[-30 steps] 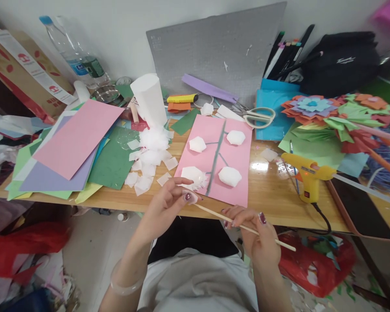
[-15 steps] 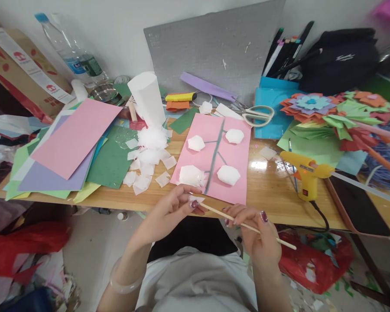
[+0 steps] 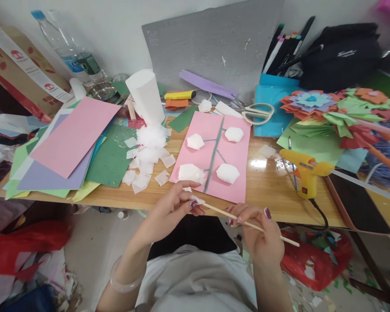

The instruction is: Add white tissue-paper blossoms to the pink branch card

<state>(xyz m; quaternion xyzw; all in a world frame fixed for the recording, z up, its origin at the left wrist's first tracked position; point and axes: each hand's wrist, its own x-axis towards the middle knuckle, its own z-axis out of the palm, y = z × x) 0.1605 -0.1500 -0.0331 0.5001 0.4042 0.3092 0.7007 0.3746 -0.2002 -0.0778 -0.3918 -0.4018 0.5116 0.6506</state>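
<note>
My left hand [image 3: 175,201] pinches a small piece of white tissue paper [image 3: 199,199] around the tip of a thin wooden stick [image 3: 221,211]. My right hand [image 3: 258,229] is closed on that stick farther along, and the stick's other end sticks out past the palm. Just beyond both hands lies a pink sheet [image 3: 201,130] with a dark green painted stem [image 3: 213,162] and side branches. White hexagonal paper pads [image 3: 228,173] sit at the branch ends. The lower left pad [image 3: 190,173] has small tufts of tissue along its right edge.
Left of the pink sheet are loose tissue squares [image 3: 141,182], a white roll [image 3: 146,97] and stacked coloured paper [image 3: 74,138]. On the right are a yellow glue gun [image 3: 303,169], a phone [image 3: 360,203], scissors [image 3: 258,113] and paper flowers [image 3: 312,104]. The table's front edge runs beneath my hands.
The tissue piece, flat with a pointed corner before, now looks crumpled around the stick's tip. My right hand and the stick have shifted slightly to the right.
</note>
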